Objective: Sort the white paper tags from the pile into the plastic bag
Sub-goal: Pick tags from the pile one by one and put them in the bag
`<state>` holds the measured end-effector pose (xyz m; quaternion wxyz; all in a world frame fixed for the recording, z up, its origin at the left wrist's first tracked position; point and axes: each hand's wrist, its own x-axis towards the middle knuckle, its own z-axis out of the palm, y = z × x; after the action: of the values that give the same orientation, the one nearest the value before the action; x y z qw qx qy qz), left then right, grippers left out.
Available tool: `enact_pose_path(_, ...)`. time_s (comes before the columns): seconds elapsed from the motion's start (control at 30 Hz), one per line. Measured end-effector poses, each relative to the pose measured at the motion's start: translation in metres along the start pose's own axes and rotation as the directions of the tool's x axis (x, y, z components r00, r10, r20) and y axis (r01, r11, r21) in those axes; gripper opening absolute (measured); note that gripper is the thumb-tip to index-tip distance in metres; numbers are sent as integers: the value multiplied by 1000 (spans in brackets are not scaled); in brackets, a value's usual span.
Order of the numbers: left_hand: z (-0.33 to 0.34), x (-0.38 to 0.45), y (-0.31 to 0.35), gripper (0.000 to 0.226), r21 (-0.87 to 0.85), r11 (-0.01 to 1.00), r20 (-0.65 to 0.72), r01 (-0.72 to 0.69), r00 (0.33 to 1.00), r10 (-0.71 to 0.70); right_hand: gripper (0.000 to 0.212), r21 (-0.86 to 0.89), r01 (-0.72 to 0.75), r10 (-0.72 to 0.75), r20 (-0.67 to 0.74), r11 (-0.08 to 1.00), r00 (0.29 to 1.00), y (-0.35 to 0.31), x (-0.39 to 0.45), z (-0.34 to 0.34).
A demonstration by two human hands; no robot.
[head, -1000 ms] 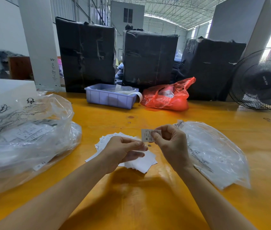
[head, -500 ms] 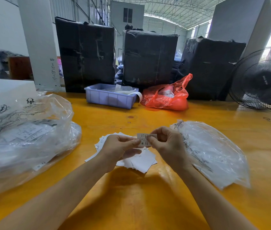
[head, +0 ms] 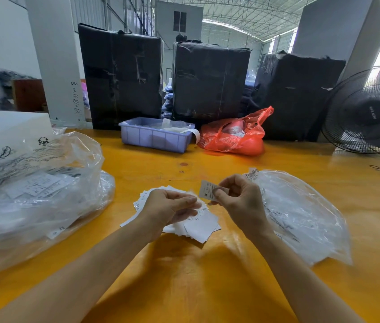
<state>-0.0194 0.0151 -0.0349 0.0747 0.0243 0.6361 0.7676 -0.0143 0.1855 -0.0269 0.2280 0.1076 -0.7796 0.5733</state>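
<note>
- Head view: the right hand (head: 238, 201) pinches one white tag (head: 206, 189) between thumb and fingers, raised above the pile of tags (head: 198, 226).
- The left hand (head: 168, 209) hovers over that pile on the tabletop (head: 184, 287), fingers curled; whether it grips anything I cannot tell.
- The plastic bag (head: 305, 215) lies just right of the right hand.

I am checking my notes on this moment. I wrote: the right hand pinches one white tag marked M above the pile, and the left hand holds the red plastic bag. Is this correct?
Not quite. The head view shows the left hand over the pile of white tags, not holding the red plastic bag, which lies untouched at the table's far side. The right hand does pinch one tag marked M.
</note>
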Motion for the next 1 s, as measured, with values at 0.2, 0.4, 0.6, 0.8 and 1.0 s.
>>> enact_pose_path(0.2, 1, -1, 1, 12, 25, 1000, -5, 5, 1000, -5, 17, -121, 45, -43, 21, 992, 999, 1, -2, 2)
enact_pose_path(0.4, 3, -3, 3, 14, 57, 998, 5, 8, 1000, -9, 19, -126, 47, -49, -10, 991, 999, -1, -2, 2)
enact_pose_path(0.6, 4, -4, 4, 15, 52, 998, 12, 22, 1000, -23, 24, -137, 47, -49, -5, 989, 999, -2, -3, 2)
enact_pose_path(0.8, 5, -6, 5, 15, 25, 999, 6, 26, 1000, -26, 25, -145, 55, -55, 2, 988, 998, -3, -3, 2)
enact_pose_path(1.0, 2, -4, 3, 8, 45, 999, -2, 14, 1000, -14, 21, -154, 24, -6, 120, 988, 993, -2, -4, 2)
